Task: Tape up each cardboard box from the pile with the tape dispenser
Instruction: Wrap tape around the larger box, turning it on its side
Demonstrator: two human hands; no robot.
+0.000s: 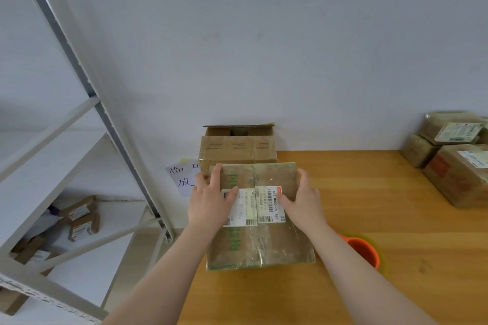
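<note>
Sits at bench [369, 192] left end: box [260, 243], label up, shiny tape already along top seam. Left grip [211, 200] and right grip [303, 200] lie spread flat on box top, either side of seam, fingers straight, clamping nothing. Probably smoothing tape: press outward from seam, keep flaps level. Tape dispenser [365, 250] just right of box, half hidden by forearm. Open box [237, 148] close behind; bench edge hard by box's left side. Free room right of box, short of pile [454, 166].

Both forearms reaching forward; left hand [211, 202] pressing flat, fingers straight, thumb angling inward; right hand [303, 202] mirroring it
</note>
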